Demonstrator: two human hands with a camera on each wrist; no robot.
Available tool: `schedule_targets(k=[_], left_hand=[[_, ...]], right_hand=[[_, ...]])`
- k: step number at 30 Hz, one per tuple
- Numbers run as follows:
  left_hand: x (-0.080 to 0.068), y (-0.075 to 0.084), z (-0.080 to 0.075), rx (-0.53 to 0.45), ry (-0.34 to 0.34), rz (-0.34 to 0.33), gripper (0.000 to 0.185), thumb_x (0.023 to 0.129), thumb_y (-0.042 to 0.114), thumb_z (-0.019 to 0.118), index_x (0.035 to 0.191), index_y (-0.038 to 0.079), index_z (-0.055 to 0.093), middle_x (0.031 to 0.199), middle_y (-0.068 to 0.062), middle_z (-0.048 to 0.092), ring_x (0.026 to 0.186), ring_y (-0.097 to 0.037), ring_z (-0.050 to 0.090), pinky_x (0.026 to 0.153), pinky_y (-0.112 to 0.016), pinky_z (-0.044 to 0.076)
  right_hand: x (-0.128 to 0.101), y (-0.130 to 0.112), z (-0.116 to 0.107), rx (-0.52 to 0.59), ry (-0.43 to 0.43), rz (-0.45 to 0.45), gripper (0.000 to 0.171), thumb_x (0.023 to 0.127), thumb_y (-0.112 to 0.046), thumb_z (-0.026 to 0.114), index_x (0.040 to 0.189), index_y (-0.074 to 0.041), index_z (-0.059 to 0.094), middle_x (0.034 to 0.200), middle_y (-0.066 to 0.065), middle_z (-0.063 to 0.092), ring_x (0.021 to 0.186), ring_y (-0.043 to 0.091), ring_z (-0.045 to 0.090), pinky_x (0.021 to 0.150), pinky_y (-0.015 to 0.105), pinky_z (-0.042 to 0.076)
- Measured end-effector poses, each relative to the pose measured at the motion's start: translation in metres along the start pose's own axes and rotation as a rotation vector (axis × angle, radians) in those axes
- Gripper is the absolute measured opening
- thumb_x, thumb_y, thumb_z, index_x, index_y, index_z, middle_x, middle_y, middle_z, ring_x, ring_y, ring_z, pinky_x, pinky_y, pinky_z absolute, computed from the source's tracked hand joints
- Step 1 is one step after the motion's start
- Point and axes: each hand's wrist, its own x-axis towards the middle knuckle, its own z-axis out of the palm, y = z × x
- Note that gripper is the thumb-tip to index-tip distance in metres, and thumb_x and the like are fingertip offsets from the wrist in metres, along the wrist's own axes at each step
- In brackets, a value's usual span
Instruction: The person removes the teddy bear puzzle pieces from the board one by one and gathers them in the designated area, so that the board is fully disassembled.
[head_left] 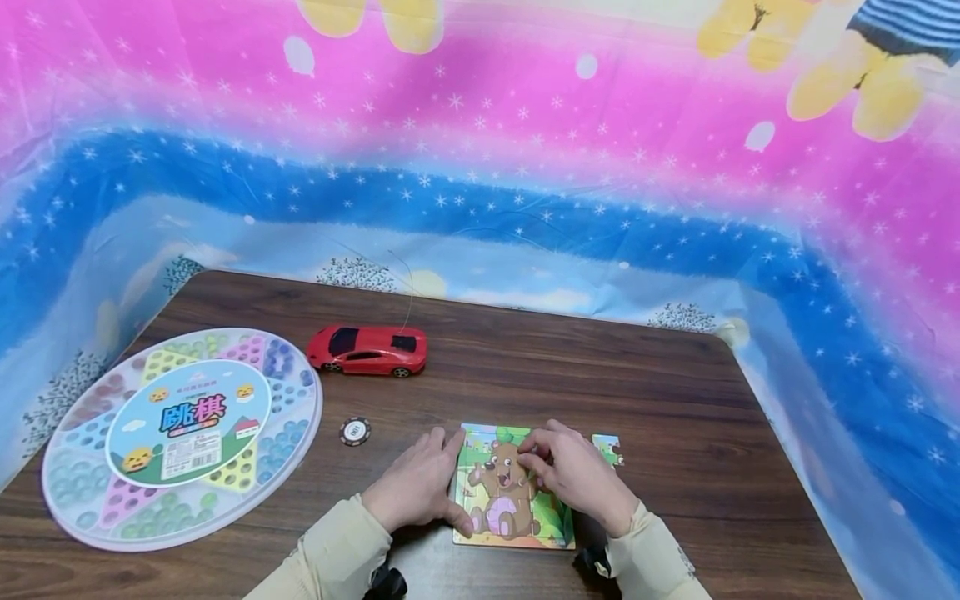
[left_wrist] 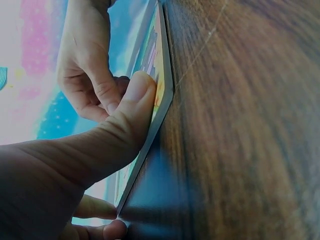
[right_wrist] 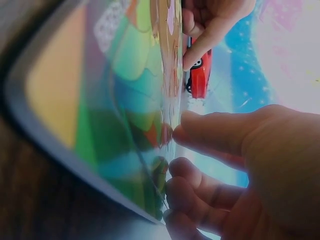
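Hands rest on the puzzle near the worktop's front edge: left hand steadying its side, thumb pressing the rim in the left-wrist view; right hand fingers curled, touching its face.

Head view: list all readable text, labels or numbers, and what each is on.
"跳棋": large characters on the centre label of the round checkers board.
Small print above and below those characters, and the barcode sticker: too small to read.
Poker chip: centre marking blurred, unreadable.
Bear puzzle, loose puzzle piece, red toy car: no text visible.
Wrist views: no readable text.
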Motion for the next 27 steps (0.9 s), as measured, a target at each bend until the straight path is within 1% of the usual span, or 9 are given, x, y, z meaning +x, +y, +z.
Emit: schedule_targets(k=[9,18,27], left_hand=[[-0.0002,-0.0002,-0.001,-0.005,0.004,0.001,0.125,0.051,0.059,0.087,0.144,-0.008,0.038,0.112,-0.018,0.049,0.096,-0.027,0.048,0.087,-0.044,0.044],[-0.0001,-0.0013,0.0007,-0.003,0.012,0.011,0.125,0.051,0.059,0.087,0.144,-0.008,0.039,0.11,-0.018,0.049,0.093,-0.026,0.048,0.086,-0.043,0.045],[0.0,-0.0012,0.0007,-0.003,0.012,0.008,0.124,0.05,0.059,0.087,0.144,-0.007,0.039,0.111,-0.018,0.049,0.094,-0.026,0.048,0.085,-0.043,0.045]], right_hand=[[0.0019,-0.0005,0.0014,-0.02,-0.022,0.011,0.011,0.095,-0.025,0.064,0.101,-0.019,0.072,0.082,-0.008,0.05,0.058,0.003,0.047,0.053,0.025,0.042],[0.0025,-0.0006,0.0042,-0.071,-0.019,0.02,0.025,0.094,-0.027,0.065,0.117,-0.016,0.068,0.086,-0.007,0.053,0.063,0.001,0.05,0.055,0.025,0.042],[0.0025,-0.0036,0.0022,-0.073,-0.028,0.0,0.027,0.095,-0.027,0.064,0.118,-0.015,0.067,0.085,-0.007,0.051,0.06,0.002,0.047,0.053,0.025,0.04]])
